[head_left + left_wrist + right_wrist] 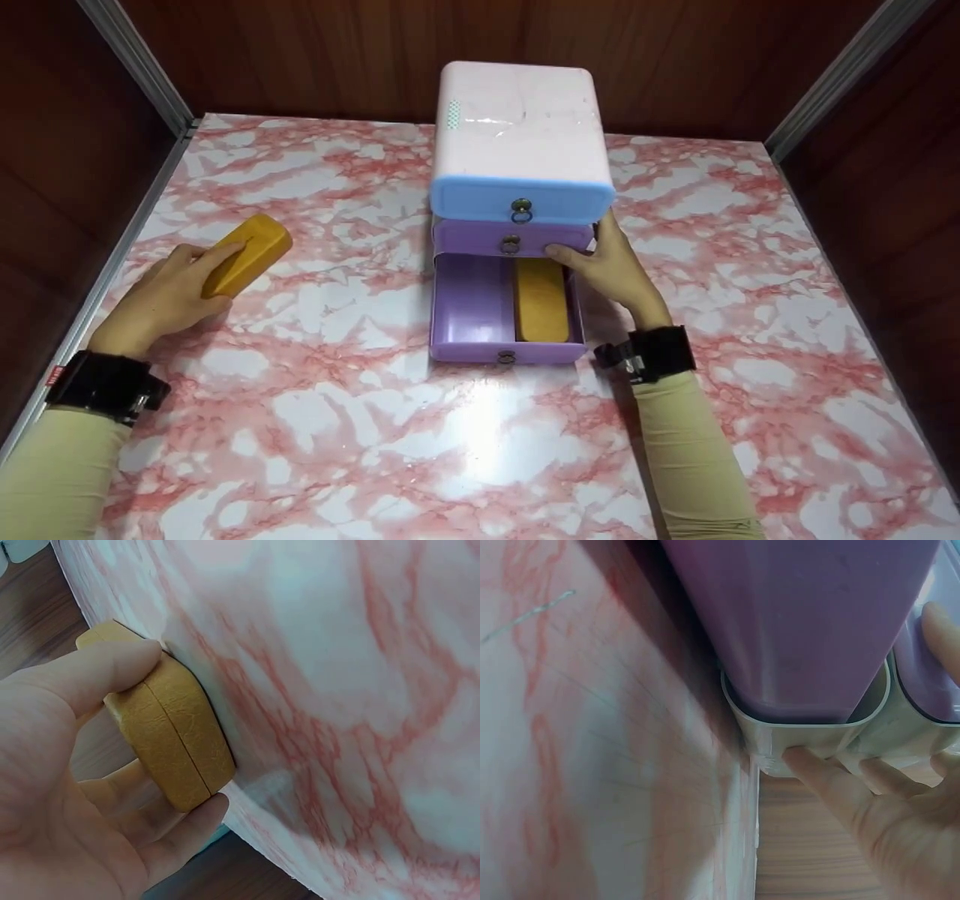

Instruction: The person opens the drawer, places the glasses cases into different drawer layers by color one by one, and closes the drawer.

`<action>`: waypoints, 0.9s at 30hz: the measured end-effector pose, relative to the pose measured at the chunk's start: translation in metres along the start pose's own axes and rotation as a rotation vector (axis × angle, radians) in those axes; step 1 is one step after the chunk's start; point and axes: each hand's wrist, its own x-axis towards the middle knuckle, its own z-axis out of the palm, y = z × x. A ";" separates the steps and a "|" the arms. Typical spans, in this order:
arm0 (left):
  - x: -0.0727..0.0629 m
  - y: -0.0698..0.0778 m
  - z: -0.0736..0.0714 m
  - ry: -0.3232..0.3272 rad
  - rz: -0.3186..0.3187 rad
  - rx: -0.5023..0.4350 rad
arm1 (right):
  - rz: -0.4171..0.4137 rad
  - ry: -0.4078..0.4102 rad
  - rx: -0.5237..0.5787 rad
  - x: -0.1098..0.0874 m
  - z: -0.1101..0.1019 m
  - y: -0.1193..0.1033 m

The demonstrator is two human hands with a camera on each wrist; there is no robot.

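Note:
A yellow glasses case [251,255] with a leather-like surface and a seam is in my left hand [161,289], at the left of the table. In the left wrist view, the thumb lies on one side of the glasses case [176,731] and the fingers on the other. My right hand [615,262] holds the right side of a drawer unit [525,120], thumb on the purple middle drawer's front [472,236]. In the right wrist view, its fingers [825,784] press the pale casing [780,739]. The purple bottom drawer [476,300] stands pulled out, with a second yellow case [541,304] along its right side.
The unit has a pale pink top, a blue top drawer front [480,201] and small ring pulls. It stands towards the back of a red-and-white marbled table [337,435]. Dark wood panels [322,52] with metal corner strips [142,64] enclose the back and sides.

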 end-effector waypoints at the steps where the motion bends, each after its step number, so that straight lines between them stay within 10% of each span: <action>1: 0.000 0.000 0.000 -0.002 -0.002 -0.002 | 0.002 0.001 0.000 0.000 0.000 0.000; 27: -0.005 0.018 0.007 0.097 0.042 0.086 | 0.003 0.000 -0.010 0.000 -0.001 0.001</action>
